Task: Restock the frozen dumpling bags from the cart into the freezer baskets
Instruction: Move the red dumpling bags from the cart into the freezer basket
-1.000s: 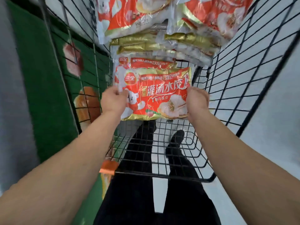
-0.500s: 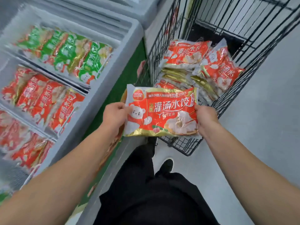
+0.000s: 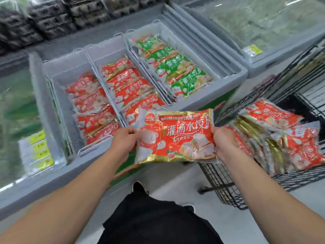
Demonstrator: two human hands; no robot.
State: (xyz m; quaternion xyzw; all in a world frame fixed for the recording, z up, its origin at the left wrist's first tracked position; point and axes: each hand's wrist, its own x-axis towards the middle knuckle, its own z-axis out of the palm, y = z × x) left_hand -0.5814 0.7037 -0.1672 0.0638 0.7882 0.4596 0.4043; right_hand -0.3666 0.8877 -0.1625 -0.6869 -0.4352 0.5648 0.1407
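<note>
A red dumpling bag (image 3: pixel 175 136) is held flat, printed face up, its long axis running from 9 to 3 o'clock, top edge toward 12. The left hand (image 3: pixel 123 140) pinches its left end and the right hand (image 3: pixel 224 144) grips its right end. It hangs above the freezer's front rim (image 3: pixel 58 175), between freezer and wire cart (image 3: pixel 226 180). At 10 to 12 o'clock, three freezer baskets (image 3: pixel 98 59) hold red and green bags. More red bags (image 3: pixel 274 138) lie stacked in the cart at 3 o'clock.
</note>
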